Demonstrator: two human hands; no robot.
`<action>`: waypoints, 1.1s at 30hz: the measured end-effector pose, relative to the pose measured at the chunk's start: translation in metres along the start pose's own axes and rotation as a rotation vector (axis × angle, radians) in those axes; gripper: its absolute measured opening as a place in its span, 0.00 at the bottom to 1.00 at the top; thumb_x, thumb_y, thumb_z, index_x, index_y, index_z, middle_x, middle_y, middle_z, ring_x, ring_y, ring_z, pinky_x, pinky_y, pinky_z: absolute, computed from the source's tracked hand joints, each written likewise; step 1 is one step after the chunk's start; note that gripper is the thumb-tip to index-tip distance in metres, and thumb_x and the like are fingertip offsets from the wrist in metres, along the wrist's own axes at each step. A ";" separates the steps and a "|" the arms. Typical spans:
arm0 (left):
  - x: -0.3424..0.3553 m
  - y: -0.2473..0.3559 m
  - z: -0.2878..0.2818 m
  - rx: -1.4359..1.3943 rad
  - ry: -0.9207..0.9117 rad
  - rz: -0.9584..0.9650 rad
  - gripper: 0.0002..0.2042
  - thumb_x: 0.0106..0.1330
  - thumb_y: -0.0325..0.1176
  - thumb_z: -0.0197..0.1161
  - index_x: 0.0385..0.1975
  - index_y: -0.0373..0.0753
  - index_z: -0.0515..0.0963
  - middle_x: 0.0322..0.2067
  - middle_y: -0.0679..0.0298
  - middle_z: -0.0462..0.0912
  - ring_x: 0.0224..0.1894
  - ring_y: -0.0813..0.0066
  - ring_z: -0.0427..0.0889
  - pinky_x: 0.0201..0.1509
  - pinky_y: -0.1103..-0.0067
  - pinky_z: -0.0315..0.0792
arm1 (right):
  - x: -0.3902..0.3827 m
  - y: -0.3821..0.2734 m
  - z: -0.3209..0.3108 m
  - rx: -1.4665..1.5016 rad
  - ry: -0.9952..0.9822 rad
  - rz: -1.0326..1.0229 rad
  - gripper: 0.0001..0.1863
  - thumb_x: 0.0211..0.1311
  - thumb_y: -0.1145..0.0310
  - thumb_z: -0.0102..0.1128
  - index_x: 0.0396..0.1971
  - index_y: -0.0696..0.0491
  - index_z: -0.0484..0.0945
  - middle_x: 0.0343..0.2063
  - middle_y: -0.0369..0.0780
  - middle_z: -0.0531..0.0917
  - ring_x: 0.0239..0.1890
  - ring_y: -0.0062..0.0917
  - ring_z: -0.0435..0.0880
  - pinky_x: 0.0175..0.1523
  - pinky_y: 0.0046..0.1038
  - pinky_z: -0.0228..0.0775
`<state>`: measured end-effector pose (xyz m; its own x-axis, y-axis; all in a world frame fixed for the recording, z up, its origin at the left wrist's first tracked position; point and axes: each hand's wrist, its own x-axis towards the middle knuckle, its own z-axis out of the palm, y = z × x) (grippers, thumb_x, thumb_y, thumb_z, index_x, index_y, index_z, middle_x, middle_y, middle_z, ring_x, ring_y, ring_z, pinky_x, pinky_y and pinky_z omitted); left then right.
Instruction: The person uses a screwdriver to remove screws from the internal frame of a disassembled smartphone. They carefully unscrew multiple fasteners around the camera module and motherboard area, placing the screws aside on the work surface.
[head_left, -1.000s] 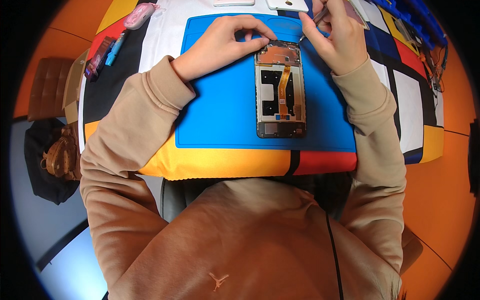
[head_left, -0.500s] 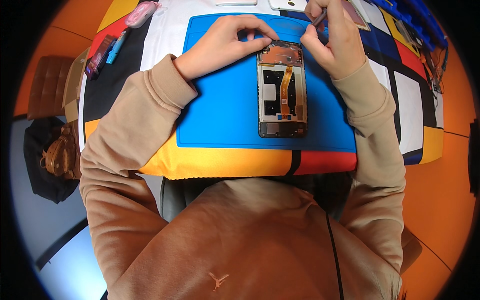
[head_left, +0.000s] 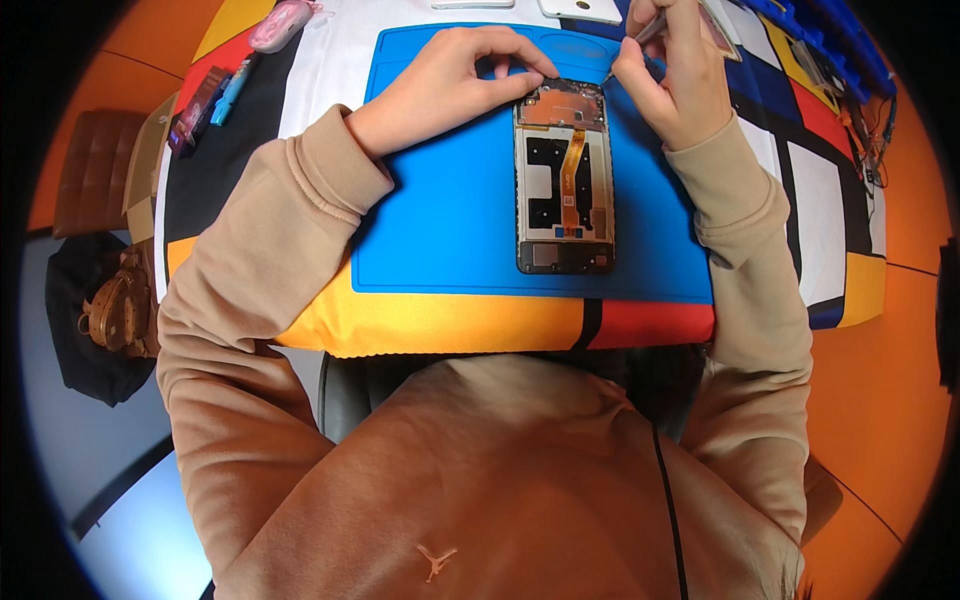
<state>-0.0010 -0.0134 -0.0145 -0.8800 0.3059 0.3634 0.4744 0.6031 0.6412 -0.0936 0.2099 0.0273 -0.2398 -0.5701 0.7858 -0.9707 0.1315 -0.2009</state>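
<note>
An opened smartphone (head_left: 568, 185) lies screen-down on a blue work mat (head_left: 440, 230), its insides showing and an orange ribbon cable (head_left: 570, 190) running down its middle. At its upper left corner my left hand (head_left: 462, 85) is closed, thumb and forefinger pressed on the phone's edge. My right hand (head_left: 680, 85) is closed in a pinch round a slim pointed tool (head_left: 653, 27), whose exact kind I cannot make out. The tool's thin tip comes down close to the phone's upper right corner; whether they touch is unclear.
Two white phones (head_left: 580, 9) lie beyond the mat. A pink case (head_left: 282, 26), a blue pen (head_left: 234, 90) and a dark box (head_left: 198, 110) are at the left. Blue bins (head_left: 840, 40) and cables (head_left: 872, 140) sit at the far right.
The tool in my right hand has turned, so its thin tip now points down toward the phone's corner. My left hand and the phone have hardly moved.
</note>
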 end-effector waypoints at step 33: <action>0.000 0.002 0.000 -0.034 0.003 -0.025 0.11 0.72 0.36 0.64 0.47 0.40 0.86 0.34 0.68 0.81 0.34 0.81 0.73 0.43 0.83 0.71 | -0.007 0.004 0.003 -0.040 0.023 0.131 0.15 0.56 0.80 0.61 0.44 0.58 0.71 0.32 0.41 0.78 0.32 0.30 0.78 0.39 0.29 0.71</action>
<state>0.0002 -0.0128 -0.0133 -0.8916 0.2891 0.3485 0.4527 0.5853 0.6727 -0.0959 0.2117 0.0191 -0.3644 -0.5275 0.7674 -0.9306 0.2364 -0.2794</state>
